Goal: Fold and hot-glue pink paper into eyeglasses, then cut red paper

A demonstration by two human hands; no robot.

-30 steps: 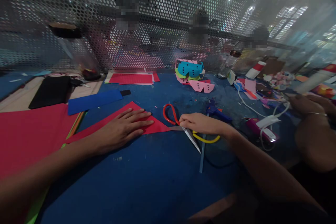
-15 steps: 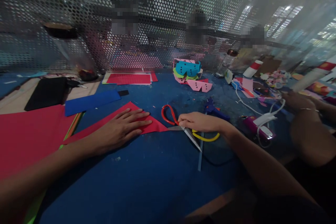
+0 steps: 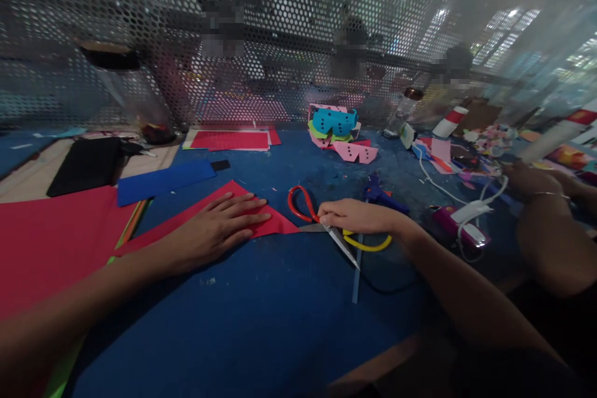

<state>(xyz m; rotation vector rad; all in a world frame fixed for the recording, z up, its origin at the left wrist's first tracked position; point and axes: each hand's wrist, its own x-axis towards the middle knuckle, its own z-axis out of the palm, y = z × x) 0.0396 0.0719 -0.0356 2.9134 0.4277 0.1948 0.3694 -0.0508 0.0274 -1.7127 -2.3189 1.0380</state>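
My left hand (image 3: 233,217) lies flat, fingers stretched out, on a folded piece of red paper (image 3: 280,224), pressing it to the blue table. My right hand (image 3: 357,216) is closed around a pair of scissors (image 3: 344,247) near where the blades cross. The scissors are spread wide, with one red handle loop and one yellow. One blade points left and meets the paper's right tip; the other slants down toward me. Part of the scissors is hidden under my right hand. Behind that hand lies a blue glue gun (image 3: 385,196).
Larger red sheets (image 3: 56,242), a blue strip (image 3: 163,183) and a black phone-like slab (image 3: 86,165) lie at left. Paper masks (image 3: 333,124) stand at the back. A purple device (image 3: 459,227) with a white cable and another person's arm (image 3: 543,224) are at right.
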